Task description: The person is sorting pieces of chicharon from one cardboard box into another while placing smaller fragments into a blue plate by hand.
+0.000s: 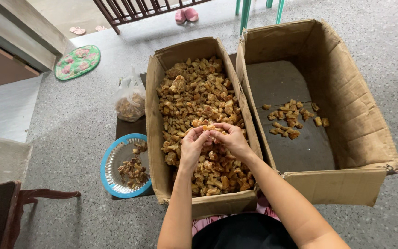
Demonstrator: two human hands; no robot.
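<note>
Both hands meet over the left cardboard box (153, 115), which is full of golden-brown fried chunks (194, 92). My left hand (192, 145) and my right hand (231, 137) pinch the same small chunk (208, 127) between their fingertips, just above the heap. The right cardboard box (346, 106) is larger and mostly bare, with a small scatter of similar chunks (293, 119) on its dark floor.
A blue-rimmed plate (109, 159) with darker scraps sits left of the boxes. Behind it lies a clear plastic bag (130, 99) of pieces. A dark wooden chair (5, 207) stands at the lower left. A round green mat (77, 62) and pink slippers (186, 14) lie on the speckled floor.
</note>
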